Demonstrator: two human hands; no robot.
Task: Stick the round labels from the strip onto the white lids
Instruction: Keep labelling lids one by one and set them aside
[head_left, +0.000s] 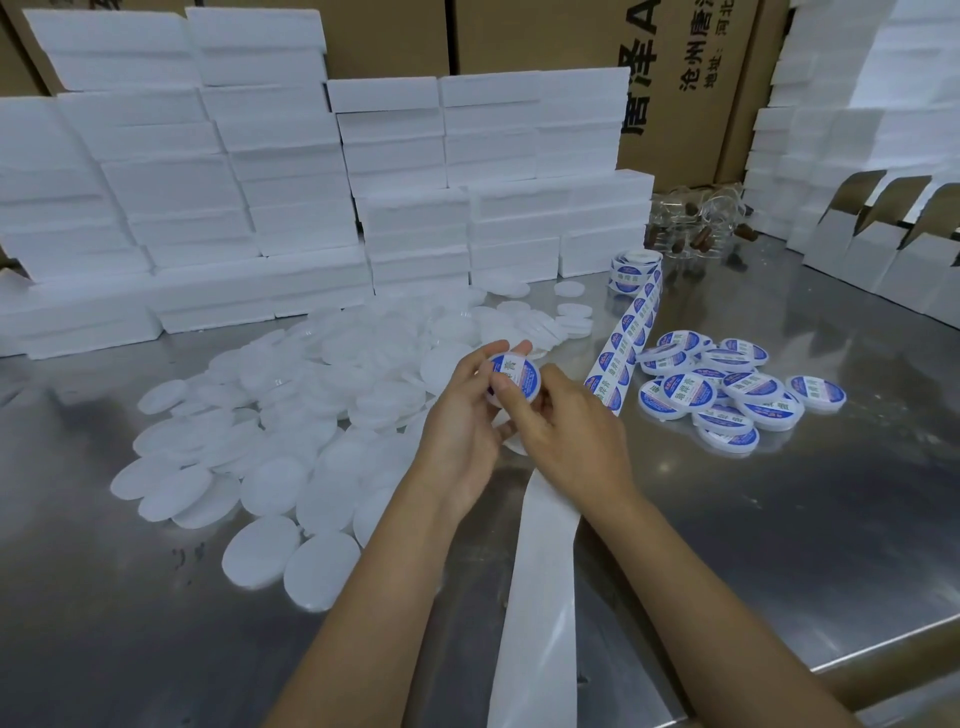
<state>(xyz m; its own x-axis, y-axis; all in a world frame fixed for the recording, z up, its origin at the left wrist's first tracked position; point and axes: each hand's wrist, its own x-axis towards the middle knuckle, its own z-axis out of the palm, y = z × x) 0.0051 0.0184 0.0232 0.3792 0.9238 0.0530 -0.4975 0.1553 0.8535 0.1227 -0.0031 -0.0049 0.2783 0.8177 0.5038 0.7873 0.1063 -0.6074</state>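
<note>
We see a steel bench (779, 519) with a reflective top. A loose heap of plain white lids (291, 415) lies on its left and centre. A smaller pile of labelled lids (727, 395) lies at the right. The label strip (631, 327) runs from its roll (636, 265) near the back toward the front edge, where bare backing paper (540, 597) trails. Stacked white foam boxes (311, 208) stand along the rear, and open cartons (883, 249) stand at the right.

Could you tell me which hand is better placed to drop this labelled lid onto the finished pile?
Right hand, probably: the finished pile lies on its side; the left hand sits beside the plain lids.
</note>
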